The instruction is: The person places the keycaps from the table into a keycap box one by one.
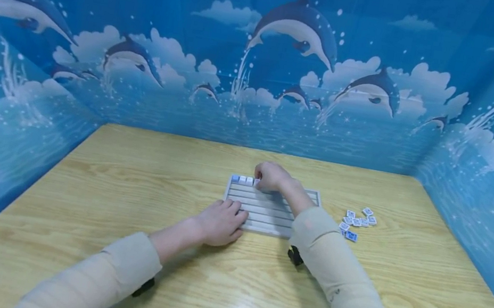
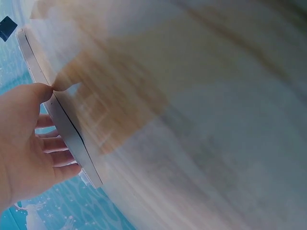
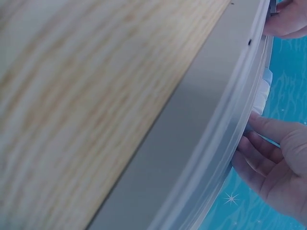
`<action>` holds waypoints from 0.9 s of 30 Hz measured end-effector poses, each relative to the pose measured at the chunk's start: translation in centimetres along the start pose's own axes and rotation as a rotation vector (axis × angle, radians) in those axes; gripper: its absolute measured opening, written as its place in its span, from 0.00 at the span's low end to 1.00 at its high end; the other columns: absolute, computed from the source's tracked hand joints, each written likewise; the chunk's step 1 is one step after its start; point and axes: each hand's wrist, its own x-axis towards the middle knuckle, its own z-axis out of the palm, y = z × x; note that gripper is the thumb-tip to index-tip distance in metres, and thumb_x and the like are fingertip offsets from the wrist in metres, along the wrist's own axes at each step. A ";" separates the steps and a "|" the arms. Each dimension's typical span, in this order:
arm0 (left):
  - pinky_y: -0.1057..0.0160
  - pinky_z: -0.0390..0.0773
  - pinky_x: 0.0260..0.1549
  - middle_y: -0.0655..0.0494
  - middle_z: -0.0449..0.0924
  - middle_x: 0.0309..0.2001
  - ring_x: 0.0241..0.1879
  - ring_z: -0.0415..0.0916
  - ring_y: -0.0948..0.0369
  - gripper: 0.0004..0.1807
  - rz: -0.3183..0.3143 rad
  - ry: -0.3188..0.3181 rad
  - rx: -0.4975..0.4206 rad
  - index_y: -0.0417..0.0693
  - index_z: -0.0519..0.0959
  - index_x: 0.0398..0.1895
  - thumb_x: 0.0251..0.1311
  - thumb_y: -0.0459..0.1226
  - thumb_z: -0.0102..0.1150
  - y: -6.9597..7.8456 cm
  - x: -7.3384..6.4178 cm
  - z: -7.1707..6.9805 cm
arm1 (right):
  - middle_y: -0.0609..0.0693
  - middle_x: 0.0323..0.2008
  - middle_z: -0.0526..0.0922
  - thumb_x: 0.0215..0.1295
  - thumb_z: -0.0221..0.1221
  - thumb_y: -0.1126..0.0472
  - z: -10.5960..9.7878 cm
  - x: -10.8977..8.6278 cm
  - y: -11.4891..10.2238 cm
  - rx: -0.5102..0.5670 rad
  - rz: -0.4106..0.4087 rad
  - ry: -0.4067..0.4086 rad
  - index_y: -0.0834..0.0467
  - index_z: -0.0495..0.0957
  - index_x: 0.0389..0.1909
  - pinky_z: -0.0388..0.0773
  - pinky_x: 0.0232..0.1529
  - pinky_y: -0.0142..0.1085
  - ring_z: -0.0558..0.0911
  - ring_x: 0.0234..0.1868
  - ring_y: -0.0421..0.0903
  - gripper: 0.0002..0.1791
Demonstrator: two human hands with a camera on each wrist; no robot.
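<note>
A pale grey tray with long parallel ridges lies on the table. In its back row, from the left corner, stand a blue keycap and white keycaps. My right hand reaches over the tray and pinches another small keycap beside them, mostly hidden by the fingers. My left hand holds the tray's front left corner. In the left wrist view, the left thumb presses on the tray's edge, with the fingers beyond it.
Several loose white-and-blue keycaps lie scattered on the wooden table to the right of the tray. A blue dolphin-print curtain encloses the table at the back and sides.
</note>
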 end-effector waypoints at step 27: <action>0.54 0.68 0.49 0.48 0.68 0.44 0.48 0.67 0.52 0.18 -0.023 -0.042 -0.033 0.46 0.70 0.50 0.65 0.48 0.47 0.1 0.1 -0.1 | 0.56 0.40 0.78 0.61 0.59 0.61 -2.4 -3.9 3.1 0.073 -0.014 0.017 0.66 0.76 0.45 0.73 0.42 0.42 0.76 0.41 0.50 0.15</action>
